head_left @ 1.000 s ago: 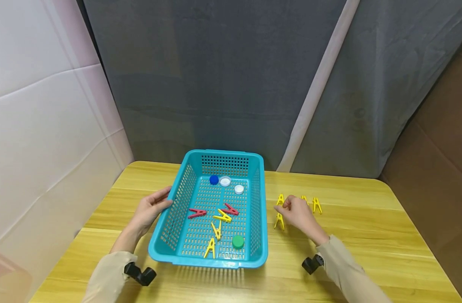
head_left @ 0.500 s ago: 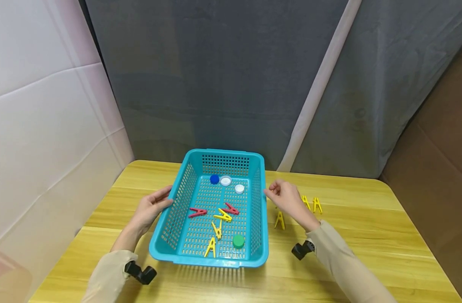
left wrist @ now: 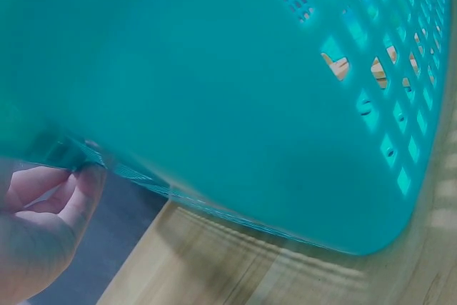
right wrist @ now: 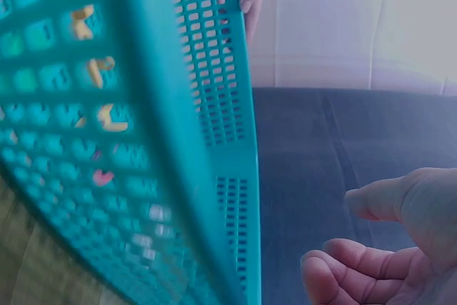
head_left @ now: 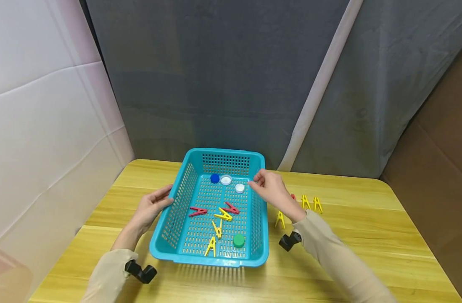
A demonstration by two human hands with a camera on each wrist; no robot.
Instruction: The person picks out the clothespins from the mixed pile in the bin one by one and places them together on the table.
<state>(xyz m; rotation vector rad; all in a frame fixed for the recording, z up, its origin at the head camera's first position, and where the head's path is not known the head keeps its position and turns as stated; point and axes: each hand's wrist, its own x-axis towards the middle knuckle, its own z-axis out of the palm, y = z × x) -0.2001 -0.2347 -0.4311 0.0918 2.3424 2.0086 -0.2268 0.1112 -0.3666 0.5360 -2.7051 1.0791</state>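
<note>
A teal plastic basket (head_left: 200, 260) with slotted sides sits on the table, holding red clothespins (head_left: 198, 211), yellow clothespins (head_left: 223, 215), a green cap (head_left: 238, 240), a blue cap (head_left: 215, 178) and white caps (head_left: 240, 188). At its left side, my left hand (head_left: 149, 209) pinches the rim; the left wrist view shows its fingertips (left wrist: 89, 176) at the rim. My right hand (head_left: 272, 189) hovers above the basket's right rim, near a white cap. Seen in the right wrist view, its thumb (right wrist: 378, 200) stands apart from loosely curled fingers, with nothing between them.
Right of the basket, several yellow clothespins (head_left: 279, 220) stand on the wooden table (head_left: 352, 235), and a red clothespin (head_left: 293, 196) shows partly behind the right wrist. A grey curtain (head_left: 231, 84) hangs behind the table, with a white panel (head_left: 45, 126) at the left.
My right hand has moved left from the yellow clothespins to over the basket's right rim, uncovering part of a red clothespin. The left hand stays at the basket's left rim.
</note>
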